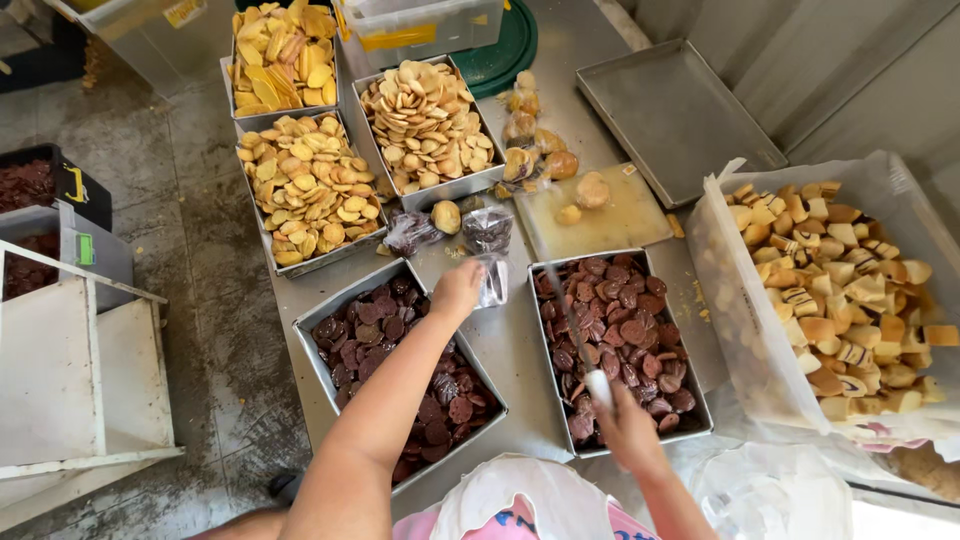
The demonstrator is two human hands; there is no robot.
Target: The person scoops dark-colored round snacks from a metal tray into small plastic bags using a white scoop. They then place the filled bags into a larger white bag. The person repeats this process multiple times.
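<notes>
My left hand (457, 291) reaches over the metal table (510, 345) and grips a small clear plastic bag (492, 281) between two trays of dark round cookies. My right hand (627, 425) is closed on the white handle of a long thin knife (597, 384). The blurred blade slants up and to the left over the right tray of dark cookies (625, 335). My left forearm crosses the left tray of dark cookies (385, 330). Two small bags of dark cookies (487, 227) lie just beyond my left hand.
Three trays of pale round cookies (425, 120) fill the far left of the table. A cutting board (620, 220) holds buns, beside an empty metal tray (675, 110). A big clear bag of cake pieces (840, 290) sits right. A white rack (80, 370) stands on the floor to the left.
</notes>
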